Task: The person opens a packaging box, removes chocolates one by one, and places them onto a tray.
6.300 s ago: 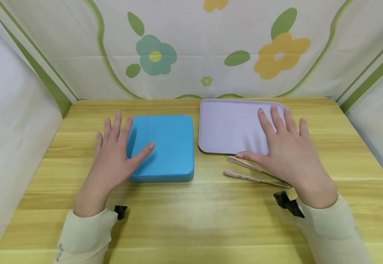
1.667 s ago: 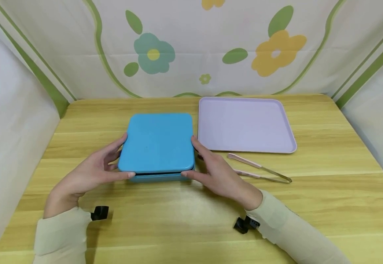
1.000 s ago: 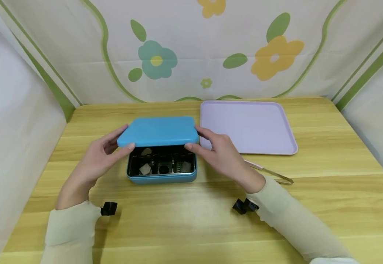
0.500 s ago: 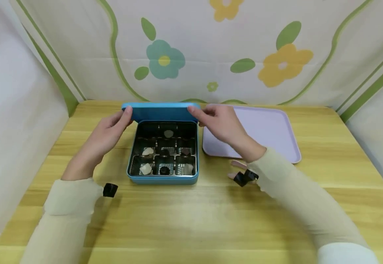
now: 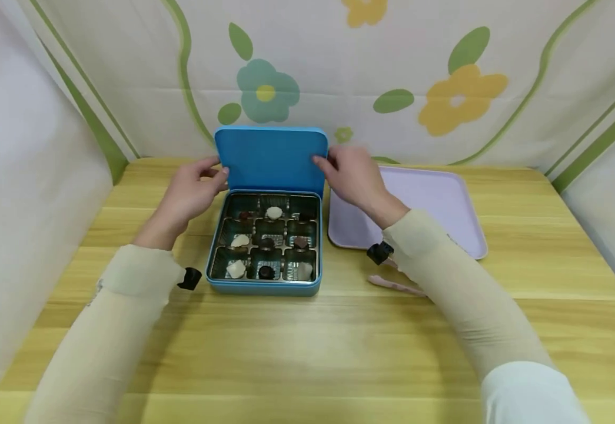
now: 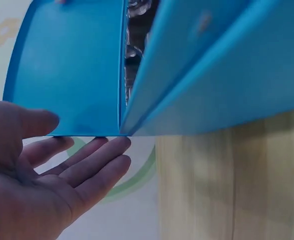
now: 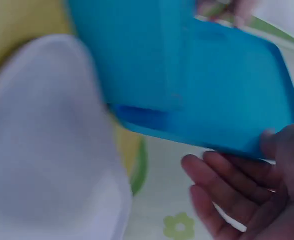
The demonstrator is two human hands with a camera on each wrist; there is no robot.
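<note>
A blue tin box point(image 5: 265, 288) stands on the table with its hinged lid point(image 5: 272, 159) raised nearly upright. In it, a clear tray with several compartments holds small white, grey and dark brown pieces that look like chocolates, such as a white piece point(image 5: 236, 269) at front left. My left hand point(image 5: 189, 191) is at the lid's left edge, thumb point(image 6: 44, 122) on the inner face and fingers behind. At the right edge my right hand point(image 5: 357, 176) pinches the lid, thumb point(image 7: 269, 142) in front and fingers behind it.
A lilac tray point(image 5: 418, 206) lies right of the box, partly under the right forearm. Tongs with pink handles point(image 5: 394, 284) lie in front of it, mostly covered by the right sleeve. A flower-printed curtain point(image 5: 339, 76) hangs behind the table.
Both hands have come from spread above the table to the box's lid and swung it up and back, uncovering the pieces inside. The tray and tongs stay in place.
</note>
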